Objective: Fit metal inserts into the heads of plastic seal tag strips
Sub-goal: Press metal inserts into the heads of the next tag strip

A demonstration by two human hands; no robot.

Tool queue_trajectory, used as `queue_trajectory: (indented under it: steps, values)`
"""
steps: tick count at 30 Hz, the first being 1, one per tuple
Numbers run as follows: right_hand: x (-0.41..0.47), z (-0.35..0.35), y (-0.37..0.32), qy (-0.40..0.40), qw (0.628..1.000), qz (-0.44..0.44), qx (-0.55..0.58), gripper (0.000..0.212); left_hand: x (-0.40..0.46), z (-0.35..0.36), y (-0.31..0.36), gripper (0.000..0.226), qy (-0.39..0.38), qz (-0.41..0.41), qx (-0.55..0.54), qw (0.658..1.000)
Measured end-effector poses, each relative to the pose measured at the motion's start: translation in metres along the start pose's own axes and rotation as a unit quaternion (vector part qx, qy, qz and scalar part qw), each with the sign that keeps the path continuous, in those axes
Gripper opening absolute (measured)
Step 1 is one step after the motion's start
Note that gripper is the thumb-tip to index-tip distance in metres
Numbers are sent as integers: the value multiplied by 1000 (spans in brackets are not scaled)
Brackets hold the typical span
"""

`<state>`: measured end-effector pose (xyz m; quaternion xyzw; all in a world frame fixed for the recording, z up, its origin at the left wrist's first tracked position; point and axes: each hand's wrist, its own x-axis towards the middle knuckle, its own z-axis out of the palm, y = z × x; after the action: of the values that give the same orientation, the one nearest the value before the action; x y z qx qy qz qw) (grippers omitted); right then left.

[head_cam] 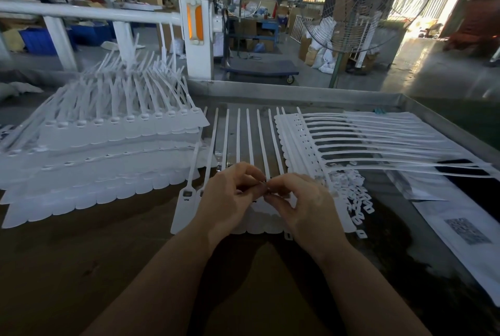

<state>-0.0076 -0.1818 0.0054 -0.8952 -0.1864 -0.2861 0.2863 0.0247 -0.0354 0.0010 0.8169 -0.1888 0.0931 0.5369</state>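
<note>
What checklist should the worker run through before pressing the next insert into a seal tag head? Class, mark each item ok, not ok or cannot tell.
1. Left hand and right hand meet over the sheet of seal tags: ok.
2. Small metal insert pinched at the fingertips: ok.
3. Insert right way round: cannot tell.
4. Pile of loose inserts beside the right hand: ok.
5. Finished stack lies apart, to the left: ok.
</note>
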Motion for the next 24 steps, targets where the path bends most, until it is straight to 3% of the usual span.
queue_trajectory:
  steps: [8, 17, 24]
  values:
    - [1, -1, 1, 15, 999, 29, 16, 10, -1, 1, 1, 15, -8, -5, 7, 1000]
    - [5, -15, 18, 78, 974, 208, 48, 8, -2, 1, -3, 16, 16, -12, 105, 994]
    - [5, -18, 25, 86, 962, 259, 10, 5, -1, 0, -4, 18, 28, -19, 129, 991]
